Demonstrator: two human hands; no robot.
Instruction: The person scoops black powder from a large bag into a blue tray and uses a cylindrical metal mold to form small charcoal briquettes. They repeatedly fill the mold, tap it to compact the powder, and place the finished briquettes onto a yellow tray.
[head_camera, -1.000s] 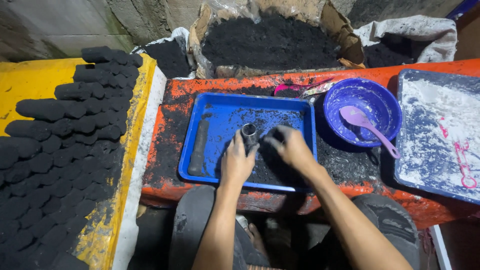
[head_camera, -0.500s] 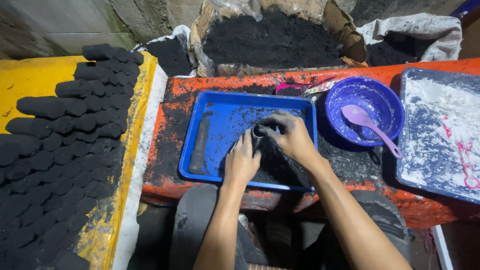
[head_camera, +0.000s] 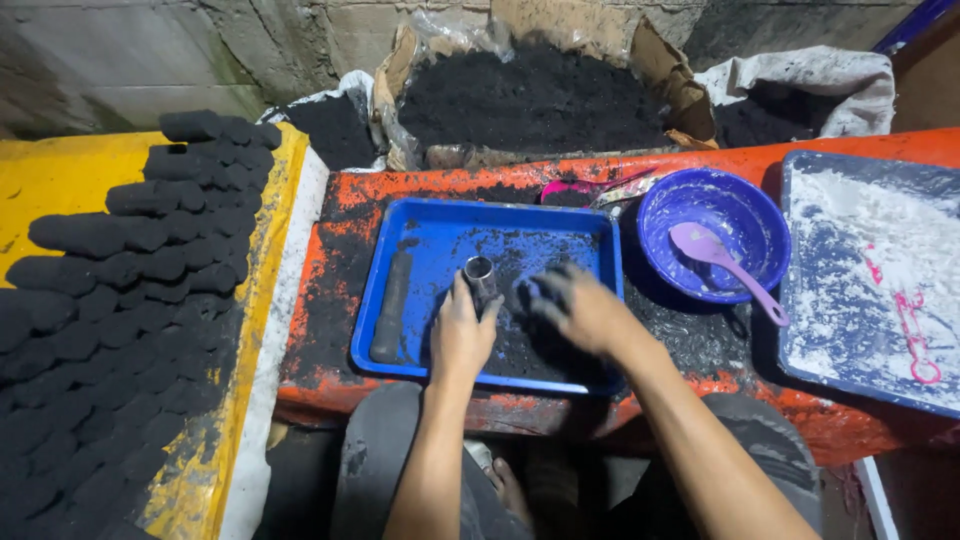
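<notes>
A blue tray (head_camera: 440, 235) smeared with black charcoal paste lies on an orange table. My left hand (head_camera: 460, 335) is wrapped around a short metal tube (head_camera: 480, 275) that stands upright in the tray. To its right, my right hand (head_camera: 580, 310) hovers blurred over the black paste, fingers curled and blackened; whether it holds paste I cannot tell. A dark rod (head_camera: 392, 305) lies along the tray's left side.
Rows of black briquettes (head_camera: 130, 290) cover a yellow board at left. A purple bowl (head_camera: 712, 205) with a lilac spoon (head_camera: 722, 265) sits right of the tray. A tray of white powder (head_camera: 880, 270) is at far right. Sacks of black powder (head_camera: 530, 95) stand behind.
My right hand has come off the top of the tube and moved to the right over the paste. My left hand stays on the tube.
</notes>
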